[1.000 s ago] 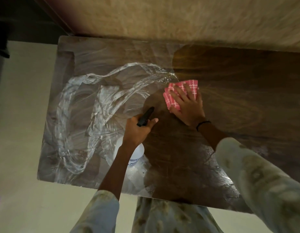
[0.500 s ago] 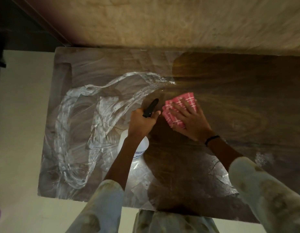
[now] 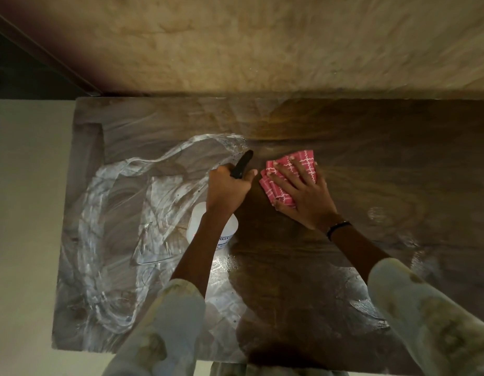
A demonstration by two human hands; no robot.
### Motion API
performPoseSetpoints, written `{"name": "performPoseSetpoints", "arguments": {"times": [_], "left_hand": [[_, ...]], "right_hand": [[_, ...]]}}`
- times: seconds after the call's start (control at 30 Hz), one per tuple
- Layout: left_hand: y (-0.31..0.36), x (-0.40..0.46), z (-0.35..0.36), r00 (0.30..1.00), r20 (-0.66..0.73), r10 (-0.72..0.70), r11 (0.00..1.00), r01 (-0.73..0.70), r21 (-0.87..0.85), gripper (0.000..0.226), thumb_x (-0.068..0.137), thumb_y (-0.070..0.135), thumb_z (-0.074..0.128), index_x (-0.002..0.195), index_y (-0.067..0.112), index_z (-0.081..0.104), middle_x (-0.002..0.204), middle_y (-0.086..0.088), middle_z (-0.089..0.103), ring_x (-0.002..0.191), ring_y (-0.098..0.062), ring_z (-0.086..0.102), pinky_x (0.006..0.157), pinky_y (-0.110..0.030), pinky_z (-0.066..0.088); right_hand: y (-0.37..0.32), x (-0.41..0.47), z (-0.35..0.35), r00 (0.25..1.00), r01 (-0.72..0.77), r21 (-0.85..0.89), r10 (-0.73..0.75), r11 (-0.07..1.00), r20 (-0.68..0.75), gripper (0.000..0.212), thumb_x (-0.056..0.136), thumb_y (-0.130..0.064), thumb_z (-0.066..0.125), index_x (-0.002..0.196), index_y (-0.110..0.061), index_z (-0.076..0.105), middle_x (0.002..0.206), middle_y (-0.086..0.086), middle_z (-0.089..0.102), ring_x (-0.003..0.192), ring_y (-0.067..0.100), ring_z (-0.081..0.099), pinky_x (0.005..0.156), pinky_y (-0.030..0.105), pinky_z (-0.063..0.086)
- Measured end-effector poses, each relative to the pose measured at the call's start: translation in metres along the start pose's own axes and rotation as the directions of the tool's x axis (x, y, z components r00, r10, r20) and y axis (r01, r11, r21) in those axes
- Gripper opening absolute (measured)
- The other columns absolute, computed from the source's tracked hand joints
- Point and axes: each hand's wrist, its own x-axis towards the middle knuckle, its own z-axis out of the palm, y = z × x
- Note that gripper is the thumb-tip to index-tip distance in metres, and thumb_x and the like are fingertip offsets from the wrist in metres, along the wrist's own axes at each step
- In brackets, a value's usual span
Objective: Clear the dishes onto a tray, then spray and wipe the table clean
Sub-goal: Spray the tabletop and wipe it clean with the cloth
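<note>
Tabletop (image 3: 371, 147) of dark, glossy wood, streaked across its left half with pale wet swirls (image 3: 105, 213). Beyond the far edge, mottled tan wall (image 3: 262, 44); to the left, pale floor (image 3: 23, 213) and a dark strip in the upper left corner, too dim to read.

Left hand (image 3: 228, 185) curled round the head of a spray bottle (image 3: 212, 229), black nozzle (image 3: 241, 164) poking out past the knuckles toward the far edge; white bottle body seen under the wrist, label partly covered and its print illegible. Whether the bottle base touches the wood: cannot tell.

Right hand (image 3: 300, 194) flat, fingers straight and spread, pressing a folded pink checked cloth (image 3: 284, 175) onto the wood just right of the nozzle, near the table's middle. Black band (image 3: 338, 229) on that wrist.

Pale patterned sleeves (image 3: 431, 310) cut off at the bottom edge; table's right end out of frame. Near edge partly hidden by arms and clothing.
</note>
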Motion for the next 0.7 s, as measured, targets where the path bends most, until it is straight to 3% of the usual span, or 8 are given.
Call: {"name": "performPoseSetpoints", "arguments": {"times": [0.17, 0.3, 0.43, 0.6, 0.7], "left_hand": [[-0.001, 0.011, -0.008, 0.999, -0.015, -0.048, 0.997, 0.047, -0.055, 0.030, 0.078, 0.031, 0.074, 0.071, 0.005, 0.062, 0.062, -0.016, 0.062, 0.051, -0.023, 0.057, 0.053, -0.030, 0.045], [-0.004, 0.016, -0.022, 1.000, 0.011, 0.001, 0.999, 0.000, -0.050, 0.034, 0.076, 0.036, 0.076, 0.076, 0.004, 0.062, 0.065, -0.010, 0.058, 0.058, -0.018, 0.056, 0.056, -0.022, 0.044], [-0.012, 0.022, -0.029, 1.000, -0.013, 0.003, 0.995, -0.005, -0.103, 0.040, 0.076, 0.037, 0.076, 0.080, -0.001, 0.064, 0.062, -0.008, 0.054, 0.061, -0.019, 0.054, 0.060, -0.024, 0.043], [-0.015, 0.023, -0.031, 0.999, 0.003, 0.032, 0.992, -0.032, -0.119, 0.039, 0.077, 0.031, 0.075, 0.073, -0.003, 0.058, 0.058, -0.006, 0.045, 0.057, -0.019, 0.046, 0.056, -0.024, 0.039], [-0.016, 0.027, -0.034, 0.999, 0.015, 0.038, 0.991, -0.036, -0.128, 0.033, 0.079, 0.027, 0.074, 0.066, 0.005, 0.053, 0.056, -0.008, 0.044, 0.055, -0.023, 0.045, 0.055, -0.029, 0.040]], "right_hand": [[0.021, 0.024, -0.008, 1.000, 0.016, 0.010, -0.016, 1.000, 0.012, 0.070, 0.089, -0.068, 0.026, 0.149, -0.032, 0.027, 0.156, -0.001, 0.028, 0.146, 0.027, 0.016, 0.113, 0.062, 0.013], [0.040, 0.078, -0.023, 0.989, -0.145, 0.073, 0.146, 0.987, -0.005, 0.076, 0.085, -0.067, 0.028, 0.150, -0.029, 0.023, 0.159, 0.002, 0.021, 0.147, 0.031, 0.011, 0.111, 0.067, 0.011], [0.028, 0.139, -0.043, 0.971, -0.241, 0.137, 0.239, 0.961, 0.025, 0.077, 0.091, -0.058, 0.045, 0.152, -0.029, 0.010, 0.161, -0.001, 0.007, 0.148, 0.032, -0.001, 0.110, 0.067, 0.002], [-0.018, 0.163, -0.038, 0.999, -0.046, 0.070, 0.045, 0.996, 0.010, 0.076, 0.085, -0.064, 0.023, 0.151, -0.026, 0.023, 0.159, 0.000, 0.020, 0.146, 0.035, 0.013, 0.108, 0.071, 0.011], [-0.027, 0.133, -0.027, 0.992, 0.126, 0.007, -0.126, 0.992, -0.001, 0.074, 0.088, -0.066, 0.023, 0.148, -0.024, 0.032, 0.155, 0.004, 0.031, 0.144, 0.033, 0.022, 0.110, 0.067, 0.015]]}}
